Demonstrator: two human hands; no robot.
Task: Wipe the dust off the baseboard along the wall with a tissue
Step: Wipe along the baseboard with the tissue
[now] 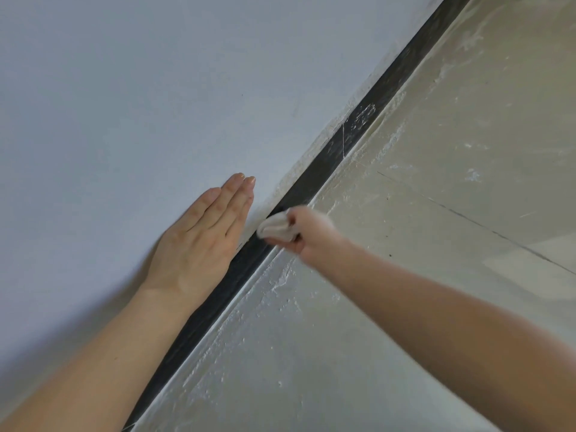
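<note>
A black baseboard (330, 160) runs diagonally from bottom left to top right, between the pale wall (140, 88) and the floor. White dust smears show on it further up, around a thin vertical joint. My right hand (307, 233) grips a crumpled white tissue (274, 227) and presses it against the baseboard; the hand is blurred. My left hand (202, 238) lies flat on the wall just above the baseboard, fingers straight and together.
The light floor tiles (436, 213) to the right carry white dust streaks and a dark grout line. A crusty white strip of plaster edges the top of the baseboard.
</note>
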